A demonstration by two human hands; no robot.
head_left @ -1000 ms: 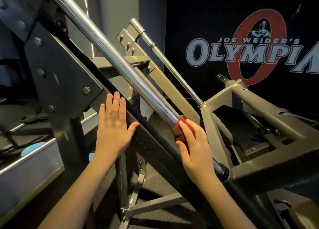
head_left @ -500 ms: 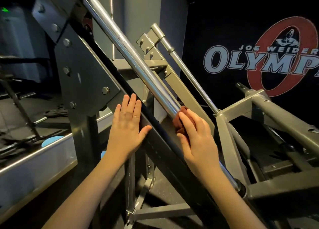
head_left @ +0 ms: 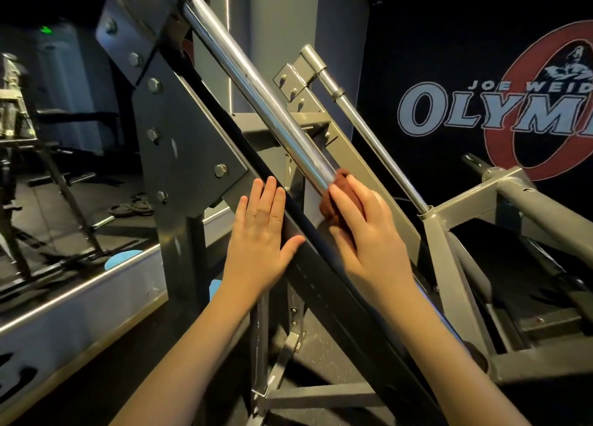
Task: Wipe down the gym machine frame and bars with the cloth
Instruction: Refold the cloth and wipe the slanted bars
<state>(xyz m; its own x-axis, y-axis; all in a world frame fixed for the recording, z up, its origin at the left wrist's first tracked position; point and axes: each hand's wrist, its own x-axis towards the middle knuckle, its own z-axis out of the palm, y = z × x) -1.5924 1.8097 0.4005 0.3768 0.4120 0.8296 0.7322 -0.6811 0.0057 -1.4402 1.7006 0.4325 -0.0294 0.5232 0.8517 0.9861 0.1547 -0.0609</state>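
Right hand (head_left: 369, 233) wraps brown cloth (head_left: 340, 197) around chrome bar (head_left: 256, 88), fingers curled over it, low on the bar. Left hand (head_left: 260, 233) flat, fingers straight, palm pressed on dark slanted frame (head_left: 321, 290) just beside the bar. Bolted plate (head_left: 179, 136) upper left, thinner rod (head_left: 369, 136) right, Olympia logo (head_left: 497, 111) on the back wall

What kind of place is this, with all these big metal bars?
Most likely a gym. A heavy steel machine frame carries a long chrome bar, weight plates lie on the dark floor behind it, and the wall logo shows a muscular figure above letters starting OLYM.
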